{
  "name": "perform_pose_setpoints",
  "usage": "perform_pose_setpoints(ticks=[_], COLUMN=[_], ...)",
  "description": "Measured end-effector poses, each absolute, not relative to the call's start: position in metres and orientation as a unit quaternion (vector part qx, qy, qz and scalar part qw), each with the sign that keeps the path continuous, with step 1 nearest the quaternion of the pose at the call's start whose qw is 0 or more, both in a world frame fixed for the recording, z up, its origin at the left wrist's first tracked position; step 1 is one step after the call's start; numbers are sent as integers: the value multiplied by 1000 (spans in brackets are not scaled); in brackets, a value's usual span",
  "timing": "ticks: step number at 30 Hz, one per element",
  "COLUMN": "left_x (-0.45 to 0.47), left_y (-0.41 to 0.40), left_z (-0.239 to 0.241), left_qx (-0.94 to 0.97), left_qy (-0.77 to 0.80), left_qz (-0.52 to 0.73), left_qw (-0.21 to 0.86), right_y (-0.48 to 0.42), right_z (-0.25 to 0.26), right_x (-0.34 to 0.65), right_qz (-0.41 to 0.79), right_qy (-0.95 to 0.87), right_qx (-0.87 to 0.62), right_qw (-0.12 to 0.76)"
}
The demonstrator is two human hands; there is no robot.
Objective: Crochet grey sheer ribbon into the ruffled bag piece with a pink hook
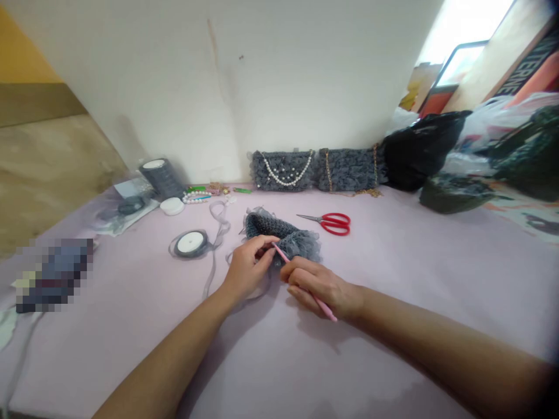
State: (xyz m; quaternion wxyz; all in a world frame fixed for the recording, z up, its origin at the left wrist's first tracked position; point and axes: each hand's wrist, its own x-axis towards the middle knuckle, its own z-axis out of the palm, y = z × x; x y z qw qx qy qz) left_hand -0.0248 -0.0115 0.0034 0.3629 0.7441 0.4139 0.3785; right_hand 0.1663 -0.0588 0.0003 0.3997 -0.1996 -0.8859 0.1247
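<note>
A grey crocheted piece [273, 224] with ruffled ribbon edges lies in front of me, its open side facing up. Its near left edge is pinched in my left hand [251, 262], thumb against fingers. My right hand [318, 285] is wrapped round a pink crochet hook [282, 252], whose tip meets the work beside my left fingertips. The hook's handle end sticks out below the right palm. Loose grey ribbon [212, 273] trails left of my left hand, near a ribbon spool [192, 241]. Whether a loop sits on the hook is too small to tell.
Red-handled scissors [335, 223] lie right of the work. Two grey ruffled bags [283, 169] with pearl and chain trims lean on the wall. A stack of ribbon spools [161, 177], a white disc [172, 206] and beads stand back left; a black plastic bag [421, 151] sits back right.
</note>
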Motion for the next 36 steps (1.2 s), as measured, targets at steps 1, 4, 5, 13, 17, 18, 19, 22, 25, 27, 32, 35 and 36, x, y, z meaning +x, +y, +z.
perform_pose_setpoints(ticks=[1,4,5,13,17,18,19,22,25,27,32,35,36], left_x=[-25,-24,-24,-19,-16,-16,-16,-19,-25,-28,-32,-33,-34], left_y=[-12,-13,-14,-19,-23,-24,-25,-24,-21,-19,-22,-22,-22], left_z=[3,4,5,5,2,1,1,2,2,1,-5,-5,-6], left_qx=[742,736,737,745,770,775,777,749,691,667,643,646,655], left_qy=[412,408,405,403,372,369,368,384,420,439,487,514,517], left_qz=[381,384,383,376,366,371,382,446,503,499,445,445,433], left_qw=[367,380,382,377,367,354,339,305,305,335,388,346,342], right_y=[-60,-63,-62,-45,-41,-40,-39,-36,-34,-34,-33,-33,-33], right_z=[1,3,4,11,16,17,17,18,17,16,12,11,10], right_x=[166,165,165,176,182,182,183,184,185,186,186,186,186], right_qz=[141,178,176,94,101,101,100,108,141,165,182,178,175], right_qy=[-874,-835,-826,-827,-859,-863,-865,-853,-824,-808,-795,-797,-798], right_qx=[-213,-265,-282,-404,-428,-425,-419,-406,-419,-427,-421,-407,-403], right_qw=[414,448,456,381,261,254,258,311,354,372,396,410,412])
